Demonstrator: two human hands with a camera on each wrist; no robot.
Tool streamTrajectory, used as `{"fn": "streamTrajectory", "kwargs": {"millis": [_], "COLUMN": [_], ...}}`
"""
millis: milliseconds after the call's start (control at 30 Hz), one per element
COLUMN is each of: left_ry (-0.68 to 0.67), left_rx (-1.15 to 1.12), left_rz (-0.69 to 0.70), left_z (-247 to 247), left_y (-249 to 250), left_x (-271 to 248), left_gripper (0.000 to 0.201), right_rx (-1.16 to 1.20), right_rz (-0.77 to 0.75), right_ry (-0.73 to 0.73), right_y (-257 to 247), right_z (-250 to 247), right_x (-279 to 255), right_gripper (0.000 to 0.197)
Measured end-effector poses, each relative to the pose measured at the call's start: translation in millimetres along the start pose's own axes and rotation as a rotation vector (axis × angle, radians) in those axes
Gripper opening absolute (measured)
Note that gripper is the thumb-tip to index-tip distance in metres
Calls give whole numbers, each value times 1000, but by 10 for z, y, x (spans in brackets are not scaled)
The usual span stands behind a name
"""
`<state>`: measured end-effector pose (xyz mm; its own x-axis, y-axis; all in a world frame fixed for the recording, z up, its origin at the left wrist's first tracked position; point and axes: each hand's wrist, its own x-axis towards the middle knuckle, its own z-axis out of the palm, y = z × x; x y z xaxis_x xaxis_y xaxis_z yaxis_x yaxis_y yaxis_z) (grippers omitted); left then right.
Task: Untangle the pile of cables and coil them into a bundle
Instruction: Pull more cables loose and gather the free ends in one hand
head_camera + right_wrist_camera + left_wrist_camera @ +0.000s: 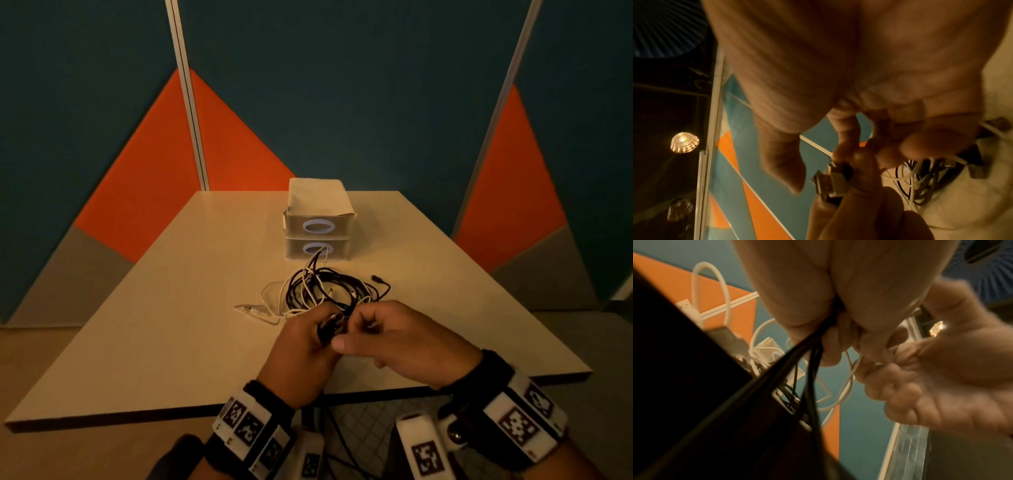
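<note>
A tangle of black and white cables [325, 287] lies on the light table [171, 325] in front of the drawer boxes. My left hand [308, 337] grips a bunch of black cables [809, 353] with a plug end [828, 183] sticking out of the fist. My right hand [383, 335] meets it from the right, fingers curled, and pinches a thin white cable [851, 378] close to the left fist. A white USB plug [250, 310] trails out to the left of the pile.
Two stacked translucent drawer boxes [318, 222] with ring handles stand behind the pile, one cable loop reaching the lower one. A black plug end [376, 278] lies to the pile's right. Blue and orange partition walls enclose the table.
</note>
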<state>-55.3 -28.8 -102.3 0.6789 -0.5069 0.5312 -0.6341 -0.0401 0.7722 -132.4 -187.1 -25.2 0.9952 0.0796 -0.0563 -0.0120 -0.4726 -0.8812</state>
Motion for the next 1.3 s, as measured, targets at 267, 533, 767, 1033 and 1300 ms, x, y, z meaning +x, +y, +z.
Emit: {"fn": "streamTrajectory", "kwargs": {"millis": [267,533,767,1033,1300], "left_ry": [100,128,179,300,400], "left_rx": [-322,-336,-160,-602,-756], "left_rz": [-188,-225,-146,-176,-277], "left_z": [-66,-151,-110,-85,-233], "left_y": [98,157,240,313,397], "left_x": [13,-16,-29,22,65], "left_gripper": [20,18,27,17,37], "right_rx": [446,260,31,-79,-201], "right_rz": [-51,-52,-108,-65,-131], "right_ry": [25,25,67,12,-46], "right_y": [216,273,228,315,348], "right_z": [211,325,364,365,318], "right_x": [16,83,142,242,331], "right_gripper": [31,26,28,25,21]}}
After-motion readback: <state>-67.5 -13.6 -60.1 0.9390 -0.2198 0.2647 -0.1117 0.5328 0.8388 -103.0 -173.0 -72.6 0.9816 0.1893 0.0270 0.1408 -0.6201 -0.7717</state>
